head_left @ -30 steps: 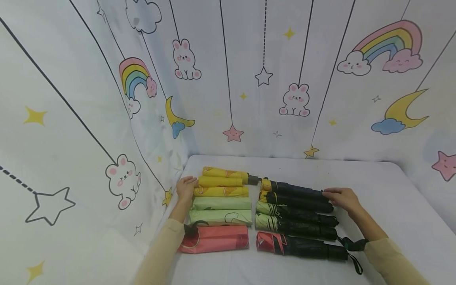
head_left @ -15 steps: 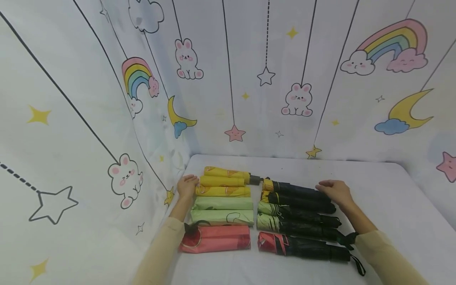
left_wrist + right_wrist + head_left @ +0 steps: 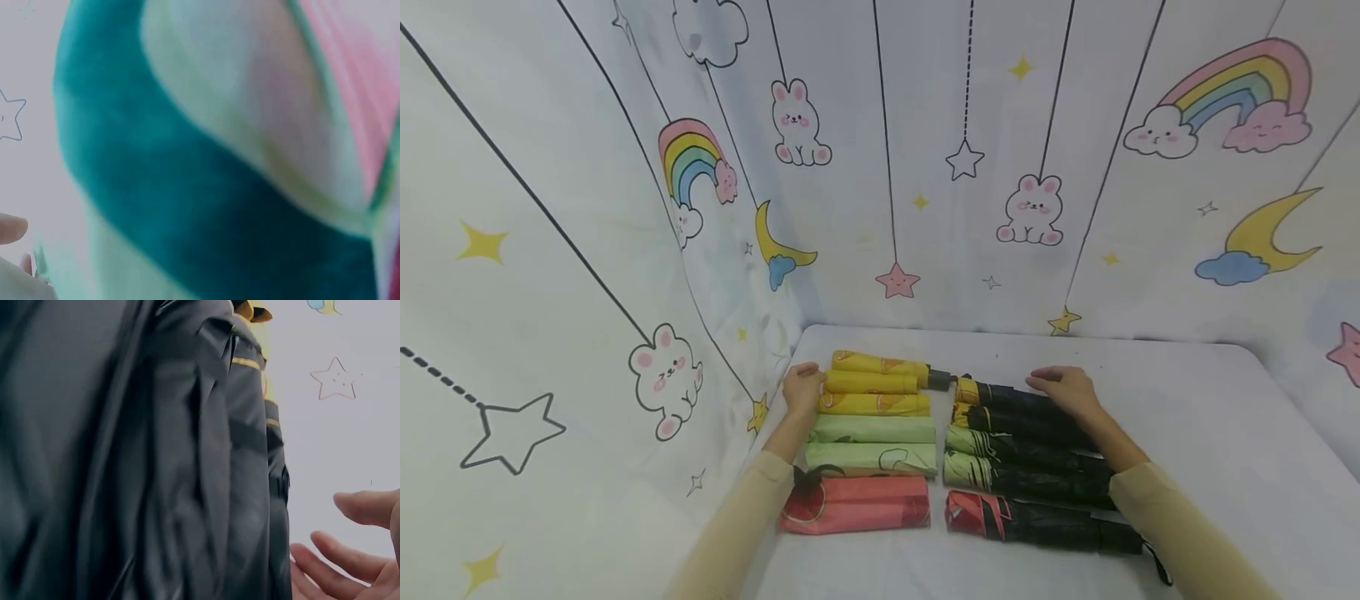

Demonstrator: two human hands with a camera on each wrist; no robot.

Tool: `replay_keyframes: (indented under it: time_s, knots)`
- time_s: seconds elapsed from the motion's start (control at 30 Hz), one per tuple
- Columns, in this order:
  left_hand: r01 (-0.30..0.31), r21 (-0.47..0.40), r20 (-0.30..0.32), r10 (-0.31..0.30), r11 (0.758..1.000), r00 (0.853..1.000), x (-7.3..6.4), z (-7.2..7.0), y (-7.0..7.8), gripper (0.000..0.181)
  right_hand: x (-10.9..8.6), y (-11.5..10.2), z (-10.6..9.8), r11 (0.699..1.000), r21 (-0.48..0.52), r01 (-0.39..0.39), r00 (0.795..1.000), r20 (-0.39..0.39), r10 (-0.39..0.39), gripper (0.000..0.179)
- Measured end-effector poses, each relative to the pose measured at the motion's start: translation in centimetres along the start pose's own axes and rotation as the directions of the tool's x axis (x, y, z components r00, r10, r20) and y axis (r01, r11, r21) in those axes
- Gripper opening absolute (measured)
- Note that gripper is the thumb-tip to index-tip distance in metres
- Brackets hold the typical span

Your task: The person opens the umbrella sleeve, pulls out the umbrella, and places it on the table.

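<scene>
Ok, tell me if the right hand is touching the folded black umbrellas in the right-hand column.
Touching. In the head view the right hand lies flat on top of the rearmost folded black umbrellas, with no gap visible beneath it.

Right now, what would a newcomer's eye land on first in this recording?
Two tidy columns of folded umbrellas on the white table: the left column runs yellow, green, then red toward the viewer, and the right column is mostly black with coloured ends. The left hand rests at the far left end of the yellow ones; the right hand lies on the farthest black umbrella. Behind, a backdrop shows rabbits, rainbows, moons and stars.
</scene>
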State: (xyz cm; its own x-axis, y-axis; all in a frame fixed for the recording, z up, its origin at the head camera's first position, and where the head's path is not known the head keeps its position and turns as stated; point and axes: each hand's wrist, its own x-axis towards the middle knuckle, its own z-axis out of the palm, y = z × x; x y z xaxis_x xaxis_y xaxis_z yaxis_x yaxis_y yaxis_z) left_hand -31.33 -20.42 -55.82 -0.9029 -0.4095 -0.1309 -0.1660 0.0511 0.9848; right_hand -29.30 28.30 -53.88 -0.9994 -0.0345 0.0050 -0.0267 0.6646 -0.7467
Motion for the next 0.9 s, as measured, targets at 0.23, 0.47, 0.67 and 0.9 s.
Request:
replay_keyframes:
  time_s: [0.23, 0.47, 0.67, 0.9]
  knots:
    - [-0.028, 0.091, -0.011, 0.029, 0.995, 1.0, -0.5, 1.0, 0.4, 0.038, 1.3, -1.7, 2.0, 1.0, 0.03, 0.001, 1.0, -0.014, -0.001, 0.047]
    - [-0.088, 0.14, 0.003, 0.088, 0.986, 0.996, -1.3, 1.6, 0.7, 0.04, 2.2, -2.5, 4.1, 0.998, 0.042, 0.053, 0.998, -0.038, -0.052, 0.041]
    - [-0.129, 0.177, 0.003, 0.13, 0.976, 0.991, -0.4, 2.0, 1.4, 0.041, 3.2, -3.8, 5.6, 0.993, 0.018, 0.113, 0.993, -0.023, -0.113, 0.039]
    - [-0.146, 0.208, -0.004, 0.15, 0.967, 0.989, 1.0, 2.2, 2.2, 0.04, 4.6, -6.1, 7.2, 0.985, -0.016, 0.174, 0.985, 0.004, -0.173, 0.038]
